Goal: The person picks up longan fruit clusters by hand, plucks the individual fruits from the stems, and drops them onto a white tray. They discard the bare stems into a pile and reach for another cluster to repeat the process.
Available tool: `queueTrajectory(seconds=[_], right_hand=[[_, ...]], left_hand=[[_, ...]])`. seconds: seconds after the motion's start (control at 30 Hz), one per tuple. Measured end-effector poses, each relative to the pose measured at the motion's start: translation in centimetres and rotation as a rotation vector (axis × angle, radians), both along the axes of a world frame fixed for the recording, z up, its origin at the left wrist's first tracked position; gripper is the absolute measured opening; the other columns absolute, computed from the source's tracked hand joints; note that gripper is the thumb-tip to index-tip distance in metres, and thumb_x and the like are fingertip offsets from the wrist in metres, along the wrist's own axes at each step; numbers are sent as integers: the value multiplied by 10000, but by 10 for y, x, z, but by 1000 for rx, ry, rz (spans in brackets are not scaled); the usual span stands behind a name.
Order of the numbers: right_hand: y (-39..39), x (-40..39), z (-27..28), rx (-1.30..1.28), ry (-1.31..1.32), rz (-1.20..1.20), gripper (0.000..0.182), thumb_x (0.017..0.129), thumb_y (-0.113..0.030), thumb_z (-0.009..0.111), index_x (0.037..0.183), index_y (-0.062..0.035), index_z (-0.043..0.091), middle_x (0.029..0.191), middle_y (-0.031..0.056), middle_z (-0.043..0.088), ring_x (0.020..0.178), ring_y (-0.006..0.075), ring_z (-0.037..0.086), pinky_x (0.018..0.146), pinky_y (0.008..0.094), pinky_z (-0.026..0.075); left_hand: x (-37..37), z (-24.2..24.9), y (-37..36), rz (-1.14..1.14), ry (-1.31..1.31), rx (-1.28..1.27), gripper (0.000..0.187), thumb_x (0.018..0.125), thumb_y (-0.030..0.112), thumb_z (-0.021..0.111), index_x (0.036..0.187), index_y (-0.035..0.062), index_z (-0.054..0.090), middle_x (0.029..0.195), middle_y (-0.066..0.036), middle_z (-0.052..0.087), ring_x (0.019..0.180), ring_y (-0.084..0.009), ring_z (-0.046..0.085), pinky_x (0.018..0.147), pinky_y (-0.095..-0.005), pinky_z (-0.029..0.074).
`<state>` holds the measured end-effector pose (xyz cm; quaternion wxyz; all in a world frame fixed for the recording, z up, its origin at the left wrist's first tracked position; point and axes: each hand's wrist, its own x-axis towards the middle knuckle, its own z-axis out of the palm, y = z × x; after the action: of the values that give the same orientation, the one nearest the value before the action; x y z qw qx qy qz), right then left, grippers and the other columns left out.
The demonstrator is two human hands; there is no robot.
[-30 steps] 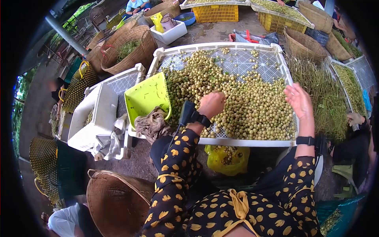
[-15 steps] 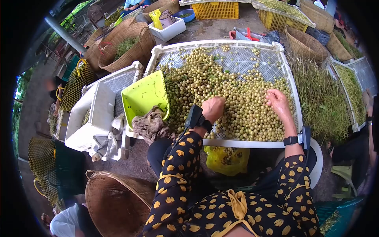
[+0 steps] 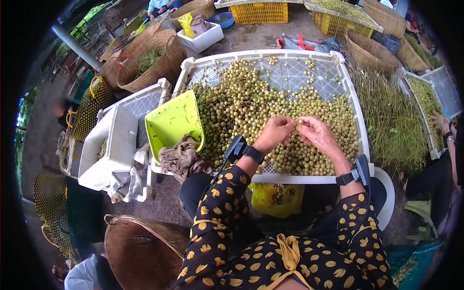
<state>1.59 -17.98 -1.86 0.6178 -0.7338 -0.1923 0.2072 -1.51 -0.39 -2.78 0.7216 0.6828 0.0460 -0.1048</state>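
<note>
One small greenish fruit (image 3: 300, 122) sits between the fingertips of your right hand (image 3: 319, 136), over the near-middle part of the tray (image 3: 309, 179). It's round, with no long axis to line up. Your left hand (image 3: 278, 131) is just to its left, fingers curled; whether those hold anything, you can't tell. Below and beyond both hands spreads the loose heap of fruit (image 3: 251, 104). The lime-green scoop (image 3: 171, 118) and a crumpled cloth (image 3: 182, 155) lie left, cut stems (image 3: 391, 123) right. No brand, label or writing is readable.
</note>
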Motion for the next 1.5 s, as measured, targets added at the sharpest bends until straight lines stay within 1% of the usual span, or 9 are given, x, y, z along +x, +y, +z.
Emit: queueTrajectory(seconds=[0.27, 0.53, 0.9, 1.07, 1.17, 1.33, 1.37, 1.43, 1.5], right_hand=[[-2, -2, -7, -118, -77, -14, 168, 903, -145, 537, 964, -2, 602, 738, 39, 609, 571, 86, 581, 513, 234, 471], [-6, -3, -1, -174, -39, 54, 223, 923, -145, 490, 1042, 10, 598, 730, 46, 617, 562, 95, 589, 500, 242, 480], [-10, -1, 6, 467, 420, -115, 285, 949, -189, 467, 1136, 18, 521, 782, 36, 566, 610, 98, 564, 523, 242, 483], [1, -10, 13, 177, 127, -3, 219, 898, -234, 582, 962, -28, 538, 729, -6, 538, 551, 47, 494, 476, 191, 399], [2, -8, 10, 106, 26, -35, 216, 893, -230, 592, 966, -35, 537, 716, -9, 528, 536, 40, 455, 470, 186, 374], [-19, 13, 12, 2, -57, -170, 137, 914, -157, 508, 998, -55, 544, 768, 16, 556, 572, 50, 478, 471, 194, 392], [-24, 18, 12, -146, -206, -294, 161, 900, -151, 520, 1027, -54, 542, 806, 34, 573, 623, 103, 518, 529, 246, 445], [-45, 36, 0, -638, -1300, -482, 152, 873, -115, 539, 1010, -58, 570, 841, 63, 565, 718, 179, 543, 616, 327, 473], [-57, 37, -11, -718, -1078, -402, 159, 842, -87, 560, 995, -59, 593, 866, 84, 551, 785, 219, 542, 663, 361, 471]], left_hand=[[-8, 0, -10, -83, -41, 172, 170, 882, 169, 550, 872, 0, 566, 685, -14, 565, 493, -69, 501, 439, -213, 405], [-10, 2, -6, -152, -86, 227, 183, 892, 175, 541, 915, -3, 570, 693, -17, 565, 507, -74, 516, 452, -213, 417], [-2, 3, -3, -108, 109, -429, 101, 878, 144, 571, 877, 44, 551, 689, -11, 562, 480, -64, 487, 415, -201, 376], [-4, 2, -9, -66, 80, -414, 74, 891, 110, 520, 847, 53, 530, 722, -12, 566, 497, -66, 498, 432, -200, 399], [-5, -2, -13, -49, 72, -394, 89, 893, 131, 530, 855, 50, 529, 710, -8, 556, 498, -66, 501, 433, -203, 409], [-3, 0, -12, 1, 46, -298, 125, 900, 166, 533, 871, 44, 535, 720, -17, 565, 475, -71, 501, 424, -207, 424], [-3, 0, -10, 24, 47, -283, 130, 901, 169, 532, 873, 43, 536, 730, -23, 573, 471, -74, 504, 423, -209, 426], [-5, 2, -6, 69, 50, -254, 138, 904, 177, 530, 877, 42, 538, 749, -35, 588, 464, -81, 508, 420, -213, 431], [-4, -1, -5, 83, 85, -218, 127, 902, 167, 519, 882, 42, 534, 769, -50, 603, 476, -94, 532, 429, -223, 443]])
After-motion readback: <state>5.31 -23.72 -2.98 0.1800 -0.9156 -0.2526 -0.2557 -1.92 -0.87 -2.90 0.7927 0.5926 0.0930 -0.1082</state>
